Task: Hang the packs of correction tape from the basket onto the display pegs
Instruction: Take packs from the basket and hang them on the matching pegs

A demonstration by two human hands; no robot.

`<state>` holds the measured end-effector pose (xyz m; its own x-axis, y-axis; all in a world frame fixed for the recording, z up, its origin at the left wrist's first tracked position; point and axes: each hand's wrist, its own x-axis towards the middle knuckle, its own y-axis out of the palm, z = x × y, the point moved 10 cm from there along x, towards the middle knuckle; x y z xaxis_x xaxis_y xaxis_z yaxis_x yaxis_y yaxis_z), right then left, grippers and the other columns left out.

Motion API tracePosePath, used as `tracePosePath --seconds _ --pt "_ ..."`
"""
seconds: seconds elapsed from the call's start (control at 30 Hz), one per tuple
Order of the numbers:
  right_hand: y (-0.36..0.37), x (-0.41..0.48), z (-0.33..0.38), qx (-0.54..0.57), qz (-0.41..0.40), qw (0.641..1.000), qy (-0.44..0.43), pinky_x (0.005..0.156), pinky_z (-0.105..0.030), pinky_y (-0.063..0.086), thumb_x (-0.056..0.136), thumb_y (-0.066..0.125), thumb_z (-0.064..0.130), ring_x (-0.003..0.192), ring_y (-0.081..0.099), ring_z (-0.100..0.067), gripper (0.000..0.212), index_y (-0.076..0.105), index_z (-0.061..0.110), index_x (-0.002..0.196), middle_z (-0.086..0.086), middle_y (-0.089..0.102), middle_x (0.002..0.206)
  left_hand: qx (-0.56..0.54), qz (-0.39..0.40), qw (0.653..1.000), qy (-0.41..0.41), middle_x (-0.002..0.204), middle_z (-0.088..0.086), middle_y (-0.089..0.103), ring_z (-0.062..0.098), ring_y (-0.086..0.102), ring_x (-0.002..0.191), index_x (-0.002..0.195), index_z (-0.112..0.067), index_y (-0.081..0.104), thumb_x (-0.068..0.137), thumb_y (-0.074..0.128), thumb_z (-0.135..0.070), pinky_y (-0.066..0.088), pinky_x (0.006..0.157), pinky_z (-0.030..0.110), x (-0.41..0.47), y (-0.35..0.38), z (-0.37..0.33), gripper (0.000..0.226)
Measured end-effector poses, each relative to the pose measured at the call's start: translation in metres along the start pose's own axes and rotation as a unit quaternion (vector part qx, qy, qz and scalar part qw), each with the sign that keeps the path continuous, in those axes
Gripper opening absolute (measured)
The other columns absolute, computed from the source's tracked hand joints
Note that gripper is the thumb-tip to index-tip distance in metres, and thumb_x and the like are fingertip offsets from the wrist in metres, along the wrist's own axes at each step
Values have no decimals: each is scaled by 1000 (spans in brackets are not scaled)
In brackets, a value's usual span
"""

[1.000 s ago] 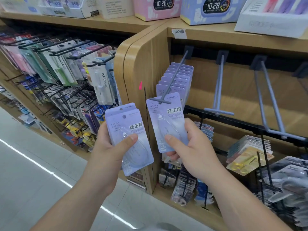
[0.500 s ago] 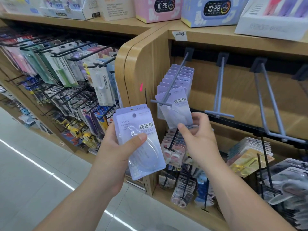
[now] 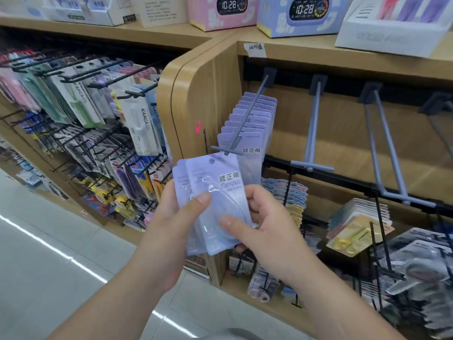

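A small fan of correction tape packs, lavender cards with clear blisters, is gripped in the left hand, with the thumb laid across the blister of the front pack and the fingers curled behind the cards. The same front pack is pinched by the right hand, its thumb pressed on the lower part of the blister and its fingers tucked behind. The fan is held upright, slightly tilted, close under the crossbar tip of the loaded display peg; whether the front pack touches that tip cannot be told. On the loaded display peg a row of matching hung packs is seen, stacked back towards the wooden rear panel. To the right of the loaded display peg two more grey pegs are mounted on the same black rail. Below and to the right of it, carded scissors are hung on black wire hooks. To its left, past the rounded wooden end panel, a pink tag is stuck, and KAACA blister packs are racked on black hooks. Above it, on the shelf top, boxed digital clocks are set. Pale floor tiles are seen far below and left of it.
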<state>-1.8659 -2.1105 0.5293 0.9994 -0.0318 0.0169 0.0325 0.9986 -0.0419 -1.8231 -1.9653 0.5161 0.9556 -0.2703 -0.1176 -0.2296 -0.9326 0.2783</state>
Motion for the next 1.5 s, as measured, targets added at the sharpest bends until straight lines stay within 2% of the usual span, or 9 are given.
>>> tracePosePath --seconds 0.13,0.23,0.4,0.77,0.97,1.1,1.27,1.4,1.5 --pt "-8 -1 -5 40 27 999 1 74 -36 60 93 73 23 102 72 -19 26 60 30 115 5 72 114 -2 30 1000 2 130 9 73 33 72 115 139 -26 59 83 67 -16 63 85 45 -2 -3 8 57" --pt "-12 -2 -5 47 16 999 0 65 -37 59 92 68 24 93 73 -25 24 59 35 111 5 72 112 14 25 999 18 133 10 72 37 70 118 140 -25 57 86 68 -17 60 93 54 -3 -7 7 55" --pt "-21 5 -1 54 -35 998 -1 63 -41 63 99 63 13 89 74 -25 24 53 22 118 2 74 111 26 -29 998 42 123 1 76 25 75 110 133 -25 60 87 77 -14 63 79 37 -2 -20 -3 50" --pt "-33 2 -1 -28 -149 988 -37 55 -31 61 97 67 16 89 74 -14 25 55 35 107 21 70 101 55 -90 993 54 113 -4 79 24 77 102 126 -26 62 74 74 -21 66 77 40 -5 -35 -17 54" --pt "-47 30 -11 -98 -177 979 -10 65 -35 61 97 67 35 85 70 -9 9 60 37 103 18 72 94 67 -75 993 57 100 -8 81 15 78 87 118 -24 64 64 79 -19 61 63 29 -7 -26 -22 57" --pt "-58 41 -27 -159 -177 971 30 77 -44 60 96 63 49 85 66 -3 26 50 41 117 19 68 101 65 -66 994 59 99 -7 81 15 79 87 118 -21 63 61 81 -16 61 63 27 -5 -19 -25 60" --pt "-61 10 -7 -198 -245 948 -45 73 -27 51 96 51 52 86 59 -3 28 43 35 117 12 51 112 59 -70 994 63 101 -4 81 17 79 88 120 -18 63 59 82 -17 62 65 28 -4 -18 -25 64" --pt "-12 0 -3 -98 -87 991 -26 67 -17 50 90 71 40 77 60 0 20 59 34 105 10 67 92 57 -66 994 61 100 -1 81 20 79 88 117 -18 63 59 83 -19 61 64 28 0 -8 -23 61" --pt "3 -3 -5 -42 -41 998 -7 76 -26 60 89 77 22 89 71 -2 30 64 34 113 18 74 100 46 -29 998 40 107 4 80 24 79 93 123 -16 60 74 84 -19 62 67 31 0 8 -19 55"
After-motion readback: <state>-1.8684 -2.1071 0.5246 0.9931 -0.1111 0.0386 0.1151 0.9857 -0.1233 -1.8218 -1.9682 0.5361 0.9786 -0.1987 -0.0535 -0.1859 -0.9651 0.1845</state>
